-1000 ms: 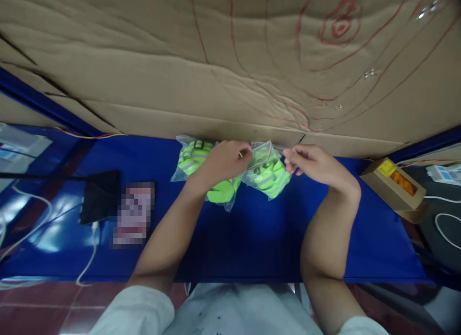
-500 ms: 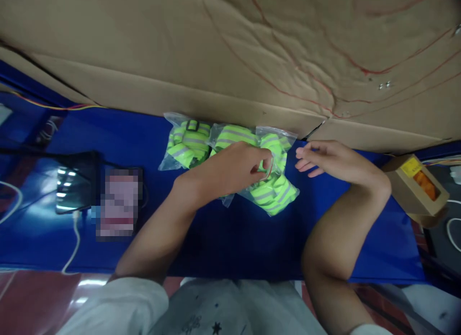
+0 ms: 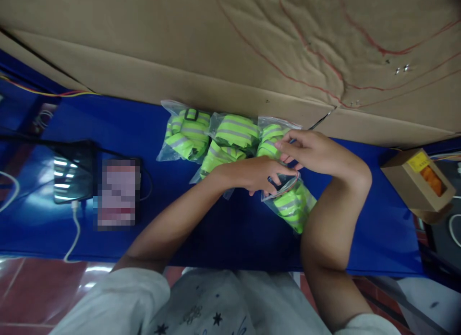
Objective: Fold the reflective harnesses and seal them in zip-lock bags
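Note:
Several clear zip bags with yellow-green reflective straps lie on a blue table. My left hand (image 3: 261, 175) pinches the top edge of the nearest one, a zip bag (image 3: 291, 208) that tilts toward the front right. Just above it, my right hand (image 3: 306, 148) hovers with loosely bent fingers apart, beside the upper right bag (image 3: 271, 136); whether its fingertips touch that bag is unclear. Farther left are the upper middle bag (image 3: 236, 130) and the upper left bag (image 3: 189, 133). Below the middle one, my left wrist partly covers another bag (image 3: 220, 158).
A tall cardboard sheet (image 3: 162, 52) with red wires stands along the table's back edge. On the left lie a black glossy device (image 3: 74, 172) with a white cable and a phone-like item (image 3: 118, 193), blurred out. A small carton (image 3: 419, 179) with an orange window sits at right.
My left hand has shifted right and toward me, drawing the near bag away from the others and turning its mouth up. My right hand has come left, close to it.

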`<state>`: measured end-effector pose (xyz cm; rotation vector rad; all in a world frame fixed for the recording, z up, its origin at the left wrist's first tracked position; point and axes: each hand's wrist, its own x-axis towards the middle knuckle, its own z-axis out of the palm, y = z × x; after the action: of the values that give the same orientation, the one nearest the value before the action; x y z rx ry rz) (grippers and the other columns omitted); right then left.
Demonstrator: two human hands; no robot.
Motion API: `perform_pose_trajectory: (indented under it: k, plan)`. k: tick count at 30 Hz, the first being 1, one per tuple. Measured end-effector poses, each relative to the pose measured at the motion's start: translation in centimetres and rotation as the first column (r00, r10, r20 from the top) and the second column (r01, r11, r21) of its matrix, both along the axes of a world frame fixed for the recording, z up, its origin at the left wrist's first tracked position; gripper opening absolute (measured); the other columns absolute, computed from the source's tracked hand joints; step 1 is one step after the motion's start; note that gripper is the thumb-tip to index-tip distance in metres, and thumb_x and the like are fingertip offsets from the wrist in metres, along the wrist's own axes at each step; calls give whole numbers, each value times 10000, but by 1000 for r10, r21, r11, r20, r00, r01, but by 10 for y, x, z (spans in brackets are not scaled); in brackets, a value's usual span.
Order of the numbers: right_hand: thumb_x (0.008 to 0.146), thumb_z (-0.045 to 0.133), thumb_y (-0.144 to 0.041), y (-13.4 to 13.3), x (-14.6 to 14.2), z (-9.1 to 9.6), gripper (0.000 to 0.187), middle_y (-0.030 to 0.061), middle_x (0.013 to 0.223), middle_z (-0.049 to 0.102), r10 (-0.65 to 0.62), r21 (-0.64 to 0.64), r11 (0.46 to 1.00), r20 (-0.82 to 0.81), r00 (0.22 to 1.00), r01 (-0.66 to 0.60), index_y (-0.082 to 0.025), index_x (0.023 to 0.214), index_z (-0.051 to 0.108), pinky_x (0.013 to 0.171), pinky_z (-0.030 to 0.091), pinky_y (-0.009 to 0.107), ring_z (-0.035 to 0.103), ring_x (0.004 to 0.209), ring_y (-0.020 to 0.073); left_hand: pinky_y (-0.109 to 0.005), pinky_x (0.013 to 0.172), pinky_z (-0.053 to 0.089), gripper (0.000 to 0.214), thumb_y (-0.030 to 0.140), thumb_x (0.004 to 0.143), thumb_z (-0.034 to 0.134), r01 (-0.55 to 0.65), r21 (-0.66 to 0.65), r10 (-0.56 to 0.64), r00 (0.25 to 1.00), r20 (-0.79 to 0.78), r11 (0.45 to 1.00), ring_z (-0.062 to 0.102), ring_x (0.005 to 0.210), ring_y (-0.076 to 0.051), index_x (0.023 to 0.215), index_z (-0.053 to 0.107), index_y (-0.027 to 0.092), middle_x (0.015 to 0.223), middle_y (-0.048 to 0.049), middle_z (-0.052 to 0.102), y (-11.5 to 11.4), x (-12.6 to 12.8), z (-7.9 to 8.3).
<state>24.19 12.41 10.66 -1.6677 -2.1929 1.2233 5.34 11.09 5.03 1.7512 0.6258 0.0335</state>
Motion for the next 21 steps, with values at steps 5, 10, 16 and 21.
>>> perform_pose_trajectory:
  k: [5, 10, 16, 21]
  plan:
    - [978, 576, -534, -1, 0, 2, 341, 17, 786, 730, -24, -2, 1000, 2, 1000, 24, -212, 928, 676, 589, 459, 256, 648, 599, 121, -247, 684, 463, 619, 112, 916, 573, 22, 141, -29, 998, 47, 990, 686, 639, -142, 1511, 550, 279, 948, -12, 802, -4, 0, -3]
    - [956, 590, -586, 0, 9, 1, 370, 37, 848, 745, -77, 21, 997, -35, 996, 77, -223, 962, 660, 624, 499, 291, 679, 676, 163, -270, 789, 421, 689, 62, 827, 653, -53, 348, 28, 997, 77, 936, 705, 955, -199, 1443, 609, 367, 1135, 12, 786, 1, -2, 0]
    - [967, 554, -551, -8, 19, 11, 386, 52, 928, 749, -99, 173, 980, 16, 995, 95, -230, 1134, 687, 739, 521, 315, 690, 836, 205, -257, 630, 356, 222, 279, 852, 754, -32, 263, 22, 999, 42, 964, 623, 636, -136, 1047, 808, 188, 764, 0, 752, 6, -4, 10]
    - [983, 519, -587, -33, 34, 11, 453, 80, 1079, 762, -182, 217, 963, 94, 979, 158, -234, 1234, 653, 861, 525, 358, 704, 984, 245, -240, 574, 337, 282, 230, 907, 671, -10, 194, 0, 999, 53, 981, 566, 578, -117, 1149, 782, 138, 713, -3, 731, 4, -13, 26]
